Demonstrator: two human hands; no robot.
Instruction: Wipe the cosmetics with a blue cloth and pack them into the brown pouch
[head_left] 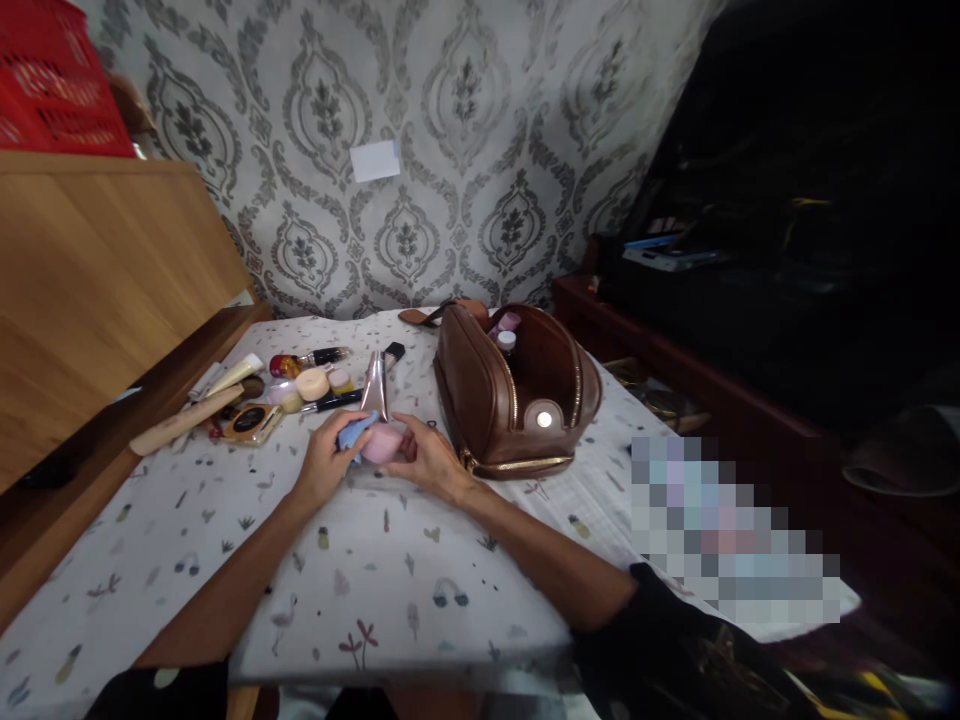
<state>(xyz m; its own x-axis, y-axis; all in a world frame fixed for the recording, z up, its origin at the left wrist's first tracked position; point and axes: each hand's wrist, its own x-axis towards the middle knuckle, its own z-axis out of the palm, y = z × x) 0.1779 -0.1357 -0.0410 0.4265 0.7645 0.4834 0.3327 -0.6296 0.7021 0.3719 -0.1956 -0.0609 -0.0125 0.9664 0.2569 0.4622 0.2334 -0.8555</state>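
The two hands meet over the middle of the desk (375,590), which is covered with a white cloth printed with small figures. The left hand (328,458) has its fingers bent around a small blue piece (352,432), soft-looking, and presses it against a pink round object (382,444). The right hand (429,458) grips the same pink round object from the other side, with the thumb on top and the fingers curled under it. Whether the object rests on the cloth or is just above it, I cannot tell. Both forearms lie low over the desk, and the sleeves are dark.

Just beside the right hand stands a brown leather bag (480,400) with a golden zipper, open at the top. Inside it one sees a small bottle (508,341) with a light cap and something pink behind it.

Behind the hands a silver tube (373,385) stands upright. To the left of it many cosmetics lie close together: a round cream jar (313,383), a brush with black handle (334,402), a flat compact (251,421) and a long pale handle (184,421).

At the left edge there is a wooden cabinet (97,290) with a red crate (52,85) on it. The wall behind has grey patterned wallpaper, and a white slip of paper (375,160) is stuck on it.
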